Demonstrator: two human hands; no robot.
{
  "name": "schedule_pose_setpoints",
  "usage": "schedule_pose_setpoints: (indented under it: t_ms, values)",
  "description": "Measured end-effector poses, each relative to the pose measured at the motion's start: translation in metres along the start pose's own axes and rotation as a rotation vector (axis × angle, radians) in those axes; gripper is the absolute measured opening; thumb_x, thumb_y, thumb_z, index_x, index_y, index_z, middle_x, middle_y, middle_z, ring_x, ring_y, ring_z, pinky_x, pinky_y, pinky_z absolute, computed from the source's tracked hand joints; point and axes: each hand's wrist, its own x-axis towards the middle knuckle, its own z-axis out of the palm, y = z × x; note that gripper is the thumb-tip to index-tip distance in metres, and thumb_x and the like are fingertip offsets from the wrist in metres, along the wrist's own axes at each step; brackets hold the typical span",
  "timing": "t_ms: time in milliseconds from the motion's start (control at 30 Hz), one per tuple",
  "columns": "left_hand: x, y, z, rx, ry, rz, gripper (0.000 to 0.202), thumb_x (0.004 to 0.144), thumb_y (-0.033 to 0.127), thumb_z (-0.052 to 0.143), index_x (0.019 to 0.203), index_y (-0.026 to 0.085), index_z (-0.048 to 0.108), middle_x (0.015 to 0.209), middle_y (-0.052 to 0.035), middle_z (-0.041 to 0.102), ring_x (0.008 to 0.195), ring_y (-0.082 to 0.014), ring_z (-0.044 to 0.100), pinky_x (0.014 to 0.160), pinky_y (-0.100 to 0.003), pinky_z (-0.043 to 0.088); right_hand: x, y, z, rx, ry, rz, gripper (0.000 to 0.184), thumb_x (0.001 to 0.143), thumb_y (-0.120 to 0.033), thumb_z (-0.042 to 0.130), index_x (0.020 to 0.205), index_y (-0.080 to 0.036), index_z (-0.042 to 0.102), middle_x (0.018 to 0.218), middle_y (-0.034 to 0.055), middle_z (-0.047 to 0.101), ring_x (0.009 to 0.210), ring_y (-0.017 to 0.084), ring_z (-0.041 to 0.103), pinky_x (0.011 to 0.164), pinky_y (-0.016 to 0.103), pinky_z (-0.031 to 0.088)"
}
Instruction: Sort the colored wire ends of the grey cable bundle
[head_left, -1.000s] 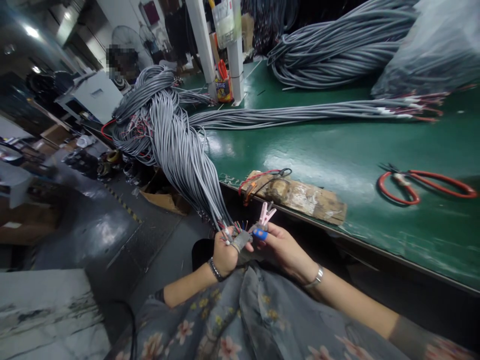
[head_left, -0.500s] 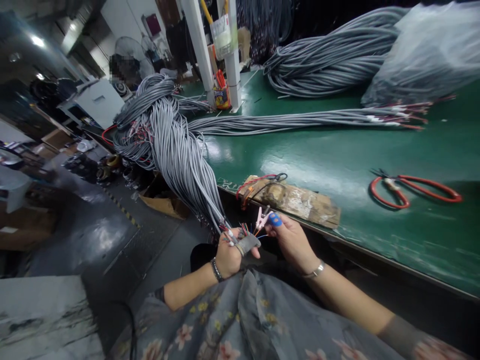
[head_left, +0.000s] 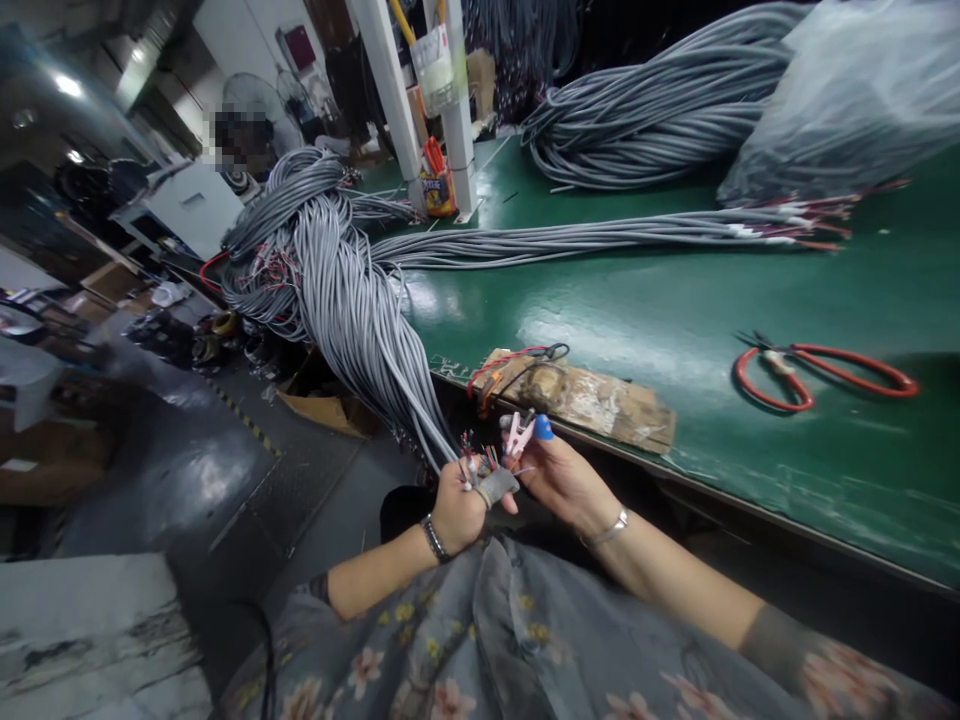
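Note:
My left hand (head_left: pixel 459 508) is closed around the end of a grey cable (head_left: pixel 439 440), its thumb wrapped in grey tape. Thin coloured wires (head_left: pixel 491 457) fan out above that thumb. My right hand (head_left: pixel 574 485), a blue cover on one fingertip, is curled close beside a pink clip (head_left: pixel 517 434). Its fingers are bent around the wire ends near the clip, but what they grip is hidden. Behind the clip, a worn wooden board (head_left: pixel 622 410) with red and black leads lies along the bench edge.
Red-handled cutters (head_left: pixel 780 365) lie on the green bench (head_left: pixel 637 310) at right. A large grey cable bundle (head_left: pixel 352 270) hangs over the edge at left. More cables (head_left: pixel 585 238) stretch across the bench, with a coil (head_left: pixel 652 120) and plastic bag (head_left: pixel 862 110) behind.
My right hand has moved slightly left, closer to my left hand, with its fingers now around the pink clip's lower side. My left hand keeps its hold on the cable.

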Motion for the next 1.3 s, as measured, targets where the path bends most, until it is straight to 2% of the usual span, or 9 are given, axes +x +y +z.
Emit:
schedule_pose_setpoints:
  t_ms: [100,233,433,633,833,967,1067,1200,1300]
  values:
    - [-0.004,0.009,-0.001,0.011,-0.004,0.001,0.038,0.077,0.043,0.064,0.051,0.016,0.063,0.051,-0.0039,0.064,0.053,-0.0133,0.056,0.061,-0.026,0.045,-0.002,-0.002,0.001,0.044,0.025,0.028,0.039,0.07,-0.06,0.07,0.078,-0.022,0.071,0.071,0.0015,0.068,0.062,0.016,0.059,0.059,0.028,0.049]
    - [-0.011,0.017,-0.005,0.029,-0.027,0.015,0.037,0.077,0.046,0.064,0.056,0.016,0.064,0.052,-0.0044,0.065,0.053,-0.0144,0.058,0.062,-0.027,0.047,-0.005,-0.007,0.003,0.018,-0.035,0.083,0.049,0.068,-0.068,0.065,0.08,-0.021,0.073,0.071,0.002,0.068,0.06,0.013,0.057,0.057,0.026,0.048]
    - [-0.013,0.006,-0.005,-0.008,0.044,0.068,0.037,0.08,0.049,0.062,0.067,0.015,0.068,0.056,-0.0043,0.067,0.056,-0.0149,0.06,0.062,-0.027,0.047,-0.005,-0.008,0.006,-0.019,0.061,0.002,0.035,0.06,-0.052,0.082,0.078,-0.022,0.074,0.067,-0.0012,0.067,0.061,0.011,0.056,0.056,0.022,0.047]
    - [-0.006,0.003,0.0,0.028,0.082,0.094,0.039,0.082,0.047,0.061,0.06,0.016,0.065,0.059,-0.0048,0.066,0.06,-0.0145,0.059,0.063,-0.026,0.046,-0.007,-0.007,0.007,-0.061,0.073,-0.016,0.037,0.059,-0.056,0.08,0.072,-0.021,0.073,0.066,-0.0007,0.066,0.061,0.012,0.056,0.056,0.023,0.048]
    - [-0.004,0.005,0.002,0.054,0.088,0.078,0.036,0.079,0.046,0.063,0.06,0.016,0.066,0.06,-0.0047,0.066,0.061,-0.0147,0.058,0.064,-0.027,0.045,-0.006,-0.006,0.006,-0.036,0.1,-0.015,0.037,0.056,-0.054,0.083,0.073,-0.021,0.073,0.064,-0.0004,0.066,0.06,0.013,0.055,0.057,0.026,0.048]
    - [-0.003,0.002,0.003,0.03,0.089,0.067,0.037,0.078,0.044,0.064,0.053,0.016,0.063,0.056,-0.0038,0.064,0.057,-0.0133,0.055,0.062,-0.026,0.044,-0.005,-0.005,0.007,-0.024,0.113,-0.03,0.035,0.057,-0.052,0.083,0.071,-0.022,0.072,0.064,-0.0007,0.065,0.06,0.014,0.055,0.058,0.027,0.048]
    - [-0.004,0.001,0.002,0.042,0.088,0.065,0.038,0.079,0.045,0.064,0.055,0.016,0.064,0.056,-0.0038,0.064,0.057,-0.0138,0.056,0.062,-0.026,0.044,-0.005,-0.004,0.006,-0.02,0.084,-0.02,0.034,0.063,-0.054,0.079,0.075,-0.022,0.072,0.067,-0.0004,0.066,0.061,0.015,0.056,0.058,0.028,0.048]
    - [-0.009,0.005,-0.002,0.062,0.085,0.095,0.04,0.081,0.047,0.061,0.056,0.016,0.064,0.055,-0.0042,0.064,0.057,-0.014,0.057,0.062,-0.027,0.045,-0.007,-0.006,0.004,-0.006,0.017,0.059,0.045,0.069,-0.065,0.067,0.08,-0.021,0.072,0.072,0.0029,0.069,0.063,0.015,0.06,0.058,0.028,0.049]
    - [-0.013,0.008,-0.004,0.067,0.109,0.125,0.039,0.081,0.047,0.061,0.058,0.016,0.065,0.057,-0.0044,0.065,0.057,-0.014,0.057,0.062,-0.027,0.046,-0.007,-0.01,0.004,0.001,0.002,0.11,0.047,0.067,-0.066,0.068,0.081,-0.021,0.072,0.078,0.0045,0.071,0.064,0.015,0.061,0.059,0.026,0.05]
